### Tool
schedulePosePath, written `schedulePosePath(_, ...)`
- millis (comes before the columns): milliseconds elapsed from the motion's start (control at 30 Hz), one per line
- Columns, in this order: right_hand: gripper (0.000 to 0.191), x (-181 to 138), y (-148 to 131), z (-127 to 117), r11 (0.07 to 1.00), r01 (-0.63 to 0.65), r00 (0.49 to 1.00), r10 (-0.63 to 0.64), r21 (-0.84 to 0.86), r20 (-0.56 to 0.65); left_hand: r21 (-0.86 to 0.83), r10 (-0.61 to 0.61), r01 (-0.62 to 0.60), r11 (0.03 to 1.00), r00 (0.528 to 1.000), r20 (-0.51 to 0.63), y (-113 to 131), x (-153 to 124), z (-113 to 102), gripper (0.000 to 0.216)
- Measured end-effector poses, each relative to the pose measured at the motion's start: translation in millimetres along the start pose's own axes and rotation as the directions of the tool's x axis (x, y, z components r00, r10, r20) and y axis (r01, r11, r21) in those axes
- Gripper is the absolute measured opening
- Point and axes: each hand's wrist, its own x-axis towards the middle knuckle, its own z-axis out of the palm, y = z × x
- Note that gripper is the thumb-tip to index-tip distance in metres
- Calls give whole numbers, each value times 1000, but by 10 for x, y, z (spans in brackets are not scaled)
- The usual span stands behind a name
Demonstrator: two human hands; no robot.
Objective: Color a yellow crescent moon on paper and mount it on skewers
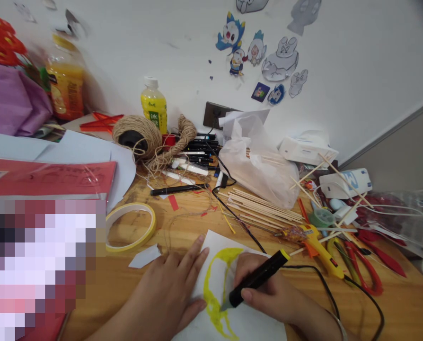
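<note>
My right hand [268, 289] grips a black marker [259, 277] with a yellow end cap, its tip down on a sheet of white paper [264, 324]. On that sheet is a yellow crescent-like shape [208, 284], partly filled in, with its inner part still white. My left hand [169, 289] lies on the paper's left edge, fingers stretched out and a little apart, holding nothing. A small white paper scrap [145, 256] lies just beyond it, near a roll of yellow-edged tape [152, 227].
Wooden sticks [264, 208] lie beyond the paper. A yellow glue gun [321, 251], its black cord [318, 272] and red-handled pliers [365, 270] are at right. Twine [136, 135], several markers [179, 189] and a yellow drink bottle [154, 104] stand or lie farther back. Red packaging [48, 177] is at left.
</note>
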Motion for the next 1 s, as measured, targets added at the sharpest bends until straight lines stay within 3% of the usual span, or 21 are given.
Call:
schedulePosePath(433, 30, 11, -1, 0, 995, 27, 998, -21, -97, 65, -8, 12, -12, 1000, 1000, -26, -9, -3, -9, 63)
schedulePosePath(1000, 35, 29, -11, 1, 996, 46, 997, -40, -75, 69, -10, 4, -4, 1000, 997, -82, -18, -24, 75, 57)
